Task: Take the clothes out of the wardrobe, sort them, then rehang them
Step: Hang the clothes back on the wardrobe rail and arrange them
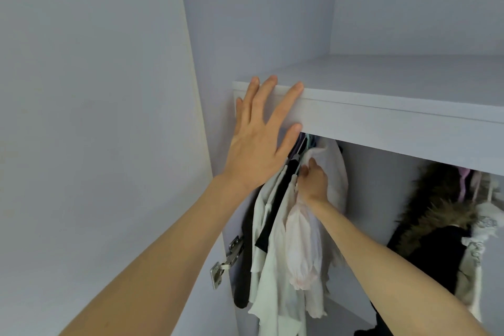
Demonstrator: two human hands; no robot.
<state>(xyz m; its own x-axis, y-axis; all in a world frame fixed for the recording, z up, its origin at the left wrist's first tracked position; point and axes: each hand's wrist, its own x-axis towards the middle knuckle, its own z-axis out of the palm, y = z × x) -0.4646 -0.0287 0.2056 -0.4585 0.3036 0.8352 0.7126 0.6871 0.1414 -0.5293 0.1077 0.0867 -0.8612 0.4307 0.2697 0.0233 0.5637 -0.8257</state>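
Head view, places given from the shelf (pixel 381 114).

- Shelf: white board across the wardrobe, its front edge running from the left wall down to the right.
- Left hand (pixel 259 142): fingers straight and spread, flat against the shelf's front edge at its left end; it grips nothing.
- Right hand (pixel 313 181): just under the shelf, fingers curled into the top of a white garment (pixel 334 172), pinching the fabric near its hanger.
- Clothes (pixel 281 240): white, cream and black pieces hang bunched below the shelf's left end, a pale pink sleeve (pixel 301 251) foremost.
- Fur-trimmed dark coat (pixel 433 229): hangs below the shelf's right part, well apart from the bunch, with white pieces just beside it.
- Door (pixel 95 117): open, left of the shelf.
- Hinge (pixel 226 262): metal, below the shelf's left end, on the door's edge.
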